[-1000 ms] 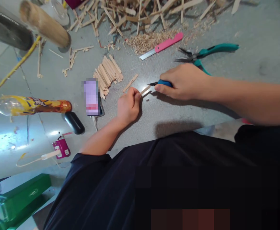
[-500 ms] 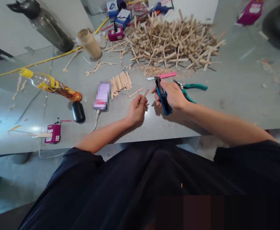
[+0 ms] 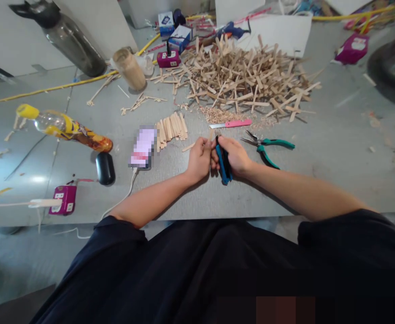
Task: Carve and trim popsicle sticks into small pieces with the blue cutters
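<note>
My left hand [image 3: 199, 158] is closed on a flat wooden craft stick [image 3: 211, 134], whose tip sticks up past the fingers. Close against it, my right hand [image 3: 234, 155] grips a blue-and-black utility knife [image 3: 225, 168]. Where its blade end meets the stick is too small to make out. Just beyond the hands lies a pink-handled craft knife [image 3: 238, 123]. Green-handled pliers [image 3: 267, 143] rest with their jaws apart to the right. A row of craft sticks [image 3: 172, 128] lies left of my left hand, and another loose stick [image 3: 187, 147] is partly hidden behind it.
A large heap of wooden sticks [image 3: 251, 76] spreads over the back of the table, with shavings [image 3: 219, 114] before it. On the left are a phone [image 3: 144, 146] on a cable, a black case [image 3: 105, 168], a drink bottle [image 3: 69, 128] and a purple plug adapter [image 3: 63, 200].
My two hands have come together, the right one moving left with the utility knife toward the craft stick. The whole view has shifted, so the table sits lower in it.
</note>
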Demonstrator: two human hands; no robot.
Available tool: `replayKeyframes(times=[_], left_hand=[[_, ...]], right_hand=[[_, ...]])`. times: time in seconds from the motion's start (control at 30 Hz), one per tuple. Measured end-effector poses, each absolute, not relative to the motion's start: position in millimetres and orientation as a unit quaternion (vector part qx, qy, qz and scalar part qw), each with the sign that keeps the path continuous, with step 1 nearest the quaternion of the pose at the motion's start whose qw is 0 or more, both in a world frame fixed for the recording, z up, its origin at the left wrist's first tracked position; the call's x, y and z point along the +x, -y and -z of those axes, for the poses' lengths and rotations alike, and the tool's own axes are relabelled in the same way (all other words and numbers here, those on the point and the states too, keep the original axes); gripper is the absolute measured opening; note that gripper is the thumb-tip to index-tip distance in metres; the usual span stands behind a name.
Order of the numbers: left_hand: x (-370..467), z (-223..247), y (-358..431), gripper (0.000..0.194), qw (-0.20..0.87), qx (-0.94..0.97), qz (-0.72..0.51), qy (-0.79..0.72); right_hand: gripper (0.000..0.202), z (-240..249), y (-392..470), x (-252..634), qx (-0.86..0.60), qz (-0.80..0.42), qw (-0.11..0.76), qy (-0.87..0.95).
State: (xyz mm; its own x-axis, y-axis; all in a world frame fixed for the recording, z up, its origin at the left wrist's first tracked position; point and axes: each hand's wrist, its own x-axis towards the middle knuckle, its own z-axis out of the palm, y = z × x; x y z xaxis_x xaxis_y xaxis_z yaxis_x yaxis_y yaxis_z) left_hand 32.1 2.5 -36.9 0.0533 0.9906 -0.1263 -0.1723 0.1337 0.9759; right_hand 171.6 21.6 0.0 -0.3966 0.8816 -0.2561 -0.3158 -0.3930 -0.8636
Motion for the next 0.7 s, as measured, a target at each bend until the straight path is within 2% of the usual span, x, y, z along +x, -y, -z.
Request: replayKeyframes(times=[0.2,0.47,0.7], left_hand=[[29.1,29.8,5.5,0.062,0.602,0.412,-0.53,-0.431],[29.4,20.9,9.0,0.056,0.568,0.404,-0.577,-0.426],[27.7,17.6,12.1,0.054,0.534,0.447,-0.547,-0.465]], right_hand=[[0.059,10.4,-27.9,181.1,-0.348,-0.737,0.373,0.443],[0.036,7.1,-24.6,189.1,-0.356,-0.74,0.309,0.48],[0.035,1.3,-22.8,187.1,-0.373,-0.736,0.319,0.466]])
